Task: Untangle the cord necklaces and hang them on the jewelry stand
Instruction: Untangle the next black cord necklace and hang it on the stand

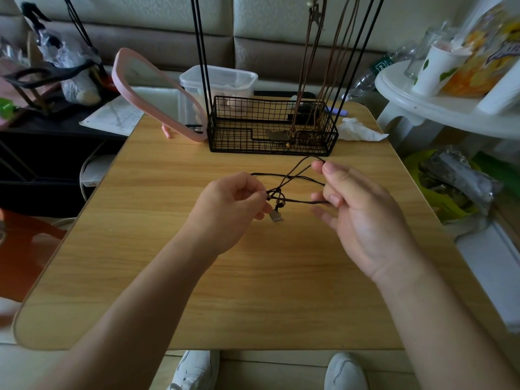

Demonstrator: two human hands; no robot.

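Both hands are busy: left hand (233, 201) is pinching the dark cord necklace (274, 192) at its knot, just above the tabletop (168, 220); right hand (357, 212) is pinching the loops. I'm judging untangling's underway. Next: easing strands apart w/o tightening, then onto the jewelry stand (270, 130).

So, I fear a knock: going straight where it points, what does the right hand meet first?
The right hand, pinching the cord necklace, would probably meet the jewelry stand's wire basket; depth unclear.
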